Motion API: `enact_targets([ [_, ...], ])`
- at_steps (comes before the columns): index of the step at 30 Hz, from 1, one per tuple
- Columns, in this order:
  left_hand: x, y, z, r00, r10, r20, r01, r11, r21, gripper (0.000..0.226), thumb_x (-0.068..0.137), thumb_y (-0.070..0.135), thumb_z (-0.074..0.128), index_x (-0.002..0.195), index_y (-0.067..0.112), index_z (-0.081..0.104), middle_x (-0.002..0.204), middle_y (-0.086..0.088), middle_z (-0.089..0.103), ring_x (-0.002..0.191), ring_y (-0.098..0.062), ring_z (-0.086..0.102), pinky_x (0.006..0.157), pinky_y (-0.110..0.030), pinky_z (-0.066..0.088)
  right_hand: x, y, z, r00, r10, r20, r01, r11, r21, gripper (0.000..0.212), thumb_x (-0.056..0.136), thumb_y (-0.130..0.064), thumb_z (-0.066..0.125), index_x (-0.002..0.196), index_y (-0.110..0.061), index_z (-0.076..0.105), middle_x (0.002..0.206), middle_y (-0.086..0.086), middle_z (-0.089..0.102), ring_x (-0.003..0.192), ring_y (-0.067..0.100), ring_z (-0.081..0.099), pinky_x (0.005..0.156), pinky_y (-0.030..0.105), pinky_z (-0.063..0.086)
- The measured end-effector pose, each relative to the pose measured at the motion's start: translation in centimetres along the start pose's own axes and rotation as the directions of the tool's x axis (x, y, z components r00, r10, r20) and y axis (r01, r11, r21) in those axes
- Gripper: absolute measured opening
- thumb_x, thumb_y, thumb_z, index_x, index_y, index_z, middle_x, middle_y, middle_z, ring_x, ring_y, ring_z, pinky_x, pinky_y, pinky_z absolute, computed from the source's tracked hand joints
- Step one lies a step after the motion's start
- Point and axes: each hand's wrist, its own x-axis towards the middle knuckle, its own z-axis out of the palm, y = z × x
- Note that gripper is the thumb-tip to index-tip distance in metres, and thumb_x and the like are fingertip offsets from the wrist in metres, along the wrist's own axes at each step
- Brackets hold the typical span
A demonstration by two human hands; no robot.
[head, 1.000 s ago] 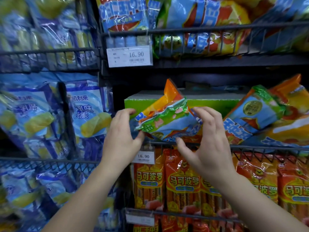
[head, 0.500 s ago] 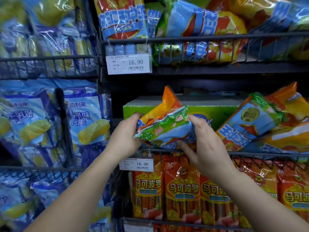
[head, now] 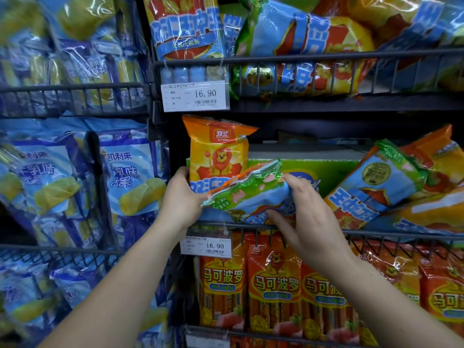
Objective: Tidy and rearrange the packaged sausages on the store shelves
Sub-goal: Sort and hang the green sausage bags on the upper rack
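Note:
An orange and yellow sausage pack [head: 218, 151] with a lion on it stands upright at the left end of the middle wire shelf [head: 376, 233]. My left hand [head: 181, 197] grips its lower left side. In front of it a second pack [head: 251, 194], green-edged and blue, lies tilted on the shelf rail. My right hand [head: 308, 217] holds that tilted pack at its right end, thumb underneath. More packs of the same kind [head: 381, 187] lie slumped at the right of the shelf.
A green carton [head: 321, 169] sits behind the packs. Price tags [head: 195, 96] reading 16.90 hang on the rails. Orange sausage packs [head: 273, 285] stand in the shelf below. Blue and yellow snack bags [head: 125, 177] fill the wire racks at left. The top shelf holds more packs [head: 301, 46].
The orange pack has been stood upright from its tilted position and now shows its lion front. The green-edged pack stays in front, held at both ends. The camera has tilted down slightly.

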Motion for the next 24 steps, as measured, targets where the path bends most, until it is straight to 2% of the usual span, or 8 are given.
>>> enact_targets([
  [2,-0.1,0.2,0.0,1.0,0.003,0.018,-0.003,1.0,-0.02,0.04,0.08,0.009,0.081,0.111,0.019,0.058,0.098,0.002,0.072,0.089,-0.014,0.07,0.072,-0.034,0.057,-0.1,-0.1,0.0,1.0,0.01,0.003,-0.01,1.0,0.002,0.066,0.087,-0.021,0.07,0.141,-0.017,0.032,0.123,0.011,0.057,0.114,0.017,0.047,0.1,0.015,0.027],
  [4,-0.4,0.8,-0.2,0.999,0.006,0.035,-0.003,0.994,-0.106,0.037,0.082,0.025,0.079,0.112,0.02,0.058,0.099,0.004,0.072,0.09,-0.011,0.069,0.069,-0.025,0.052,-0.1,-0.2,0.1,1.0,0.019,0.0,-0.019,1.0,-0.007,0.068,0.086,-0.02,0.071,0.141,-0.017,0.031,0.123,0.012,0.059,0.113,0.016,0.046,0.101,0.016,0.026],
  [8,-0.5,1.4,-0.7,0.999,-0.005,0.046,0.017,0.967,-0.253,0.052,0.08,0.061,0.068,0.112,0.021,0.061,0.107,0.003,0.073,0.1,-0.014,0.069,0.092,-0.04,0.055,-0.2,-0.4,0.2,0.999,0.032,-0.01,-0.032,0.999,-0.042,0.072,0.084,-0.019,0.075,0.141,-0.012,0.033,0.121,0.012,0.062,0.109,0.015,0.048,0.096,0.023,0.034],
  [10,-0.5,1.5,-0.8,0.998,0.0,0.057,0.016,0.958,-0.285,0.047,0.086,0.057,0.063,0.115,0.02,0.06,0.111,0.003,0.072,0.103,-0.014,0.069,0.097,-0.043,0.053,-0.2,-0.5,0.1,1.0,0.029,-0.003,-0.029,0.998,-0.051,0.072,0.084,-0.02,0.075,0.141,-0.011,0.033,0.122,0.011,0.062,0.109,0.016,0.05,0.094,0.022,0.036],
  [13,-0.3,1.6,-0.8,1.0,0.015,0.027,-0.007,0.963,-0.27,0.031,0.094,0.044,0.06,0.115,0.021,0.06,0.109,0.003,0.072,0.101,-0.014,0.069,0.095,-0.043,0.053,-0.2,-0.6,0.0,0.999,0.039,0.015,-0.038,0.998,-0.05,0.071,0.084,-0.023,0.073,0.141,-0.014,0.031,0.122,0.01,0.062,0.11,0.014,0.048,0.092,0.015,0.034],
  [16,0.0,1.5,-0.7,1.0,0.014,-0.023,-0.019,0.974,-0.226,0.022,0.096,0.044,0.058,0.106,0.024,0.06,0.104,0.005,0.071,0.098,-0.013,0.068,0.09,-0.04,0.055,-0.2,-0.7,0.0,0.999,0.05,0.014,-0.049,0.997,-0.068,0.071,0.084,-0.025,0.074,0.141,-0.016,0.031,0.122,0.008,0.062,0.109,0.017,0.054,0.089,0.022,0.042],
  [19,0.1,1.7,-0.5,0.999,-0.007,-0.039,-0.001,0.978,-0.208,0.026,0.096,0.043,0.057,0.11,0.02,0.059,0.101,0.007,0.07,0.095,-0.012,0.067,0.081,-0.032,0.053,-0.3,-0.8,0.1,0.999,0.053,0.008,-0.053,0.996,-0.069,0.072,0.084,-0.023,0.074,0.141,-0.016,0.031,0.12,0.007,0.062,0.107,0.017,0.054,0.086,0.024,0.044],
  [24,0.5,2.0,-0.2,0.998,-0.033,-0.061,0.025,0.991,-0.13,0.031,0.095,0.047,0.058,0.11,0.021,0.053,0.1,0.006,0.066,0.092,-0.012,0.063,0.077,-0.032,0.049,-0.3,-1.0,0.3,0.998,0.057,0.012,-0.056,0.995,-0.082,0.07,0.085,-0.025,0.072,0.14,-0.016,0.031,0.12,0.007,0.061,0.106,0.014,0.049,0.082,0.023,0.045],
])
